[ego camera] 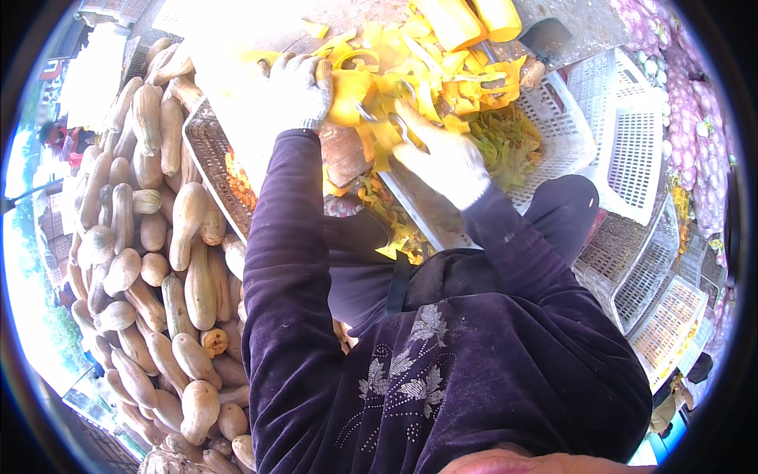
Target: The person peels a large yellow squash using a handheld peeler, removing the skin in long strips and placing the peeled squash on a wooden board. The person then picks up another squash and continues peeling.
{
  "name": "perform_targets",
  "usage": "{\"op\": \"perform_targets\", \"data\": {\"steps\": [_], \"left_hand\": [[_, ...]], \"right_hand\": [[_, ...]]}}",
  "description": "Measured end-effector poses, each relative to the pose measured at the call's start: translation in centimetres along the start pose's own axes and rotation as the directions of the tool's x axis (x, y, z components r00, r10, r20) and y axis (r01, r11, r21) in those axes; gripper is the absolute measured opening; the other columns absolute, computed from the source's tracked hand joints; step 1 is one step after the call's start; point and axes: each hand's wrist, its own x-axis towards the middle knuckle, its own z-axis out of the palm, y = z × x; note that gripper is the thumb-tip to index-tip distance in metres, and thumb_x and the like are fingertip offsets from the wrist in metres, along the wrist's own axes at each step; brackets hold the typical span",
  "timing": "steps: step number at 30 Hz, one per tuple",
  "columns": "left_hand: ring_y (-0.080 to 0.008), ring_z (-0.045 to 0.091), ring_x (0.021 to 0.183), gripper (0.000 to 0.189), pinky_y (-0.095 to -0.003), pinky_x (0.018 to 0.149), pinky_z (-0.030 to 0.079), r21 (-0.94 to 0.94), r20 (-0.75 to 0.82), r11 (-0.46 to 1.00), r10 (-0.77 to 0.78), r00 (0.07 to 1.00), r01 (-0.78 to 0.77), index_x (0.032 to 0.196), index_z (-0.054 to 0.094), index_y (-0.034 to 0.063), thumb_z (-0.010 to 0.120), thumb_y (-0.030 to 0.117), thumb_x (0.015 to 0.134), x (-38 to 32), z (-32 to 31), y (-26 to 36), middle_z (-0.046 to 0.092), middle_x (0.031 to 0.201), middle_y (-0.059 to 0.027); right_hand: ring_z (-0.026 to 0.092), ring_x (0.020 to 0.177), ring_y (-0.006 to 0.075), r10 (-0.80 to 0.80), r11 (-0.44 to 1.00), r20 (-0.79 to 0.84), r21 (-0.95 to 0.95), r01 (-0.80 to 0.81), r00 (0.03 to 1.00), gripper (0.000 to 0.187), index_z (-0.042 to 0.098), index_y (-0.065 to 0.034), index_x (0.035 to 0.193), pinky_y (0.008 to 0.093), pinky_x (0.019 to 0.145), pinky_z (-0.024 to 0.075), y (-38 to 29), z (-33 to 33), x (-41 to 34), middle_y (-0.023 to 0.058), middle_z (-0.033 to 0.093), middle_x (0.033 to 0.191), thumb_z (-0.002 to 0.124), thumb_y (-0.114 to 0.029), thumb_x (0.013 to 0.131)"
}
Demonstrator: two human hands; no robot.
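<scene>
My left hand (302, 89), in a white knit glove, grips a butternut-type squash (349, 98) with bright yellow-orange flesh. My gloved right hand (444, 160) is beside the squash, its fingers curled around a tool, apparently a peeler (367, 112) with a curved metal end; motion blur hides its exact shape. Yellow peel strips (414, 47) are heaped around and beyond both hands. Two peeled squash pieces (450, 23) lie at the far side. Under my left wrist a brown wooden block (346, 157) shows. Strong glare washes out the area left of my left hand.
A large pile of tan squashes (195, 284) fills the left side. A crate (207, 142) holding orange scraps (237, 183) stands near my left forearm. White plastic crates (628, 142) line the right, by mesh sacks of onions or garlic (687, 118). Green-yellow peelings (503, 139) lie beyond my right wrist.
</scene>
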Motion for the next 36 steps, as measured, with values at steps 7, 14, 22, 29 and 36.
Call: {"op": "perform_targets", "data": {"steps": [7,14,22,29,36], "left_hand": [[-0.0263,0.061,0.121,0.023,-0.0615,0.112,0.034,0.074,-0.026,0.994,-0.073,0.997,0.074,0.103,0.075,0.0166,0.061,0.034,0.098,-0.4,-1.5,1.7,0.073,0.113,-0.0022],[-0.0433,0.065,0.104,0.029,-0.0481,0.098,0.050,-0.008,0.268,0.958,-0.275,0.923,0.287,0.094,0.075,0.0090,0.059,0.032,0.100,-1.0,-4.2,2.1,0.074,0.096,-0.0169],[-0.0368,0.060,0.124,0.026,-0.0555,0.114,0.036,0.070,0.018,0.958,-0.281,0.960,0.279,0.103,0.075,0.0105,0.058,0.030,0.099,-3.1,-3.1,3.0,0.074,0.114,-0.0083],[-0.0341,0.059,0.126,0.022,-0.0679,0.116,0.024,-0.045,-0.098,0.960,-0.279,0.955,0.276,0.110,0.074,0.0159,0.059,0.027,0.099,-5.3,-2.8,2.5,0.073,0.118,-0.0063],[-0.0361,0.056,0.127,0.028,-0.0577,0.118,0.031,0.049,0.029,0.970,-0.241,0.970,0.240,0.118,0.070,0.0152,0.061,0.029,0.096,-5.5,-4.9,2.6,0.068,0.125,-0.0086]], "right_hand": [[0.071,0.081,0.0404,0.146,0.986,0.416,-0.130,-0.101,0.898,0.069,0.042,-0.0288,0.158,0.0484,0.077,0.0569,0.4,1.4,-0.6,0.0199,0.073,0.096,0.063,-0.043,0.094],[0.069,0.074,0.0247,0.055,0.993,-0.040,0.103,-0.051,0.998,0.076,0.042,-0.0277,0.160,0.0372,0.076,0.0566,6.4,0.2,-3.9,0.0167,0.074,0.101,0.072,-0.037,0.090],[0.073,0.096,0.0310,-0.207,0.966,0.011,0.159,0.203,0.978,0.058,0.051,-0.0148,0.151,0.0405,0.085,0.0575,0.5,1.8,4.3,0.0146,0.072,0.123,0.061,-0.037,0.099],[0.074,0.085,0.0298,-0.247,0.952,0.073,0.205,0.228,0.966,0.066,0.052,-0.0146,0.152,0.0389,0.078,0.0597,1.0,1.1,-1.6,0.0142,0.074,0.110,0.070,-0.035,0.091],[0.070,0.095,0.0275,-0.073,0.982,0.033,0.175,0.067,0.997,0.067,0.052,-0.0231,0.153,0.0372,0.089,0.0545,-0.6,2.0,3.9,0.0153,0.073,0.109,0.071,-0.040,0.091]]}}
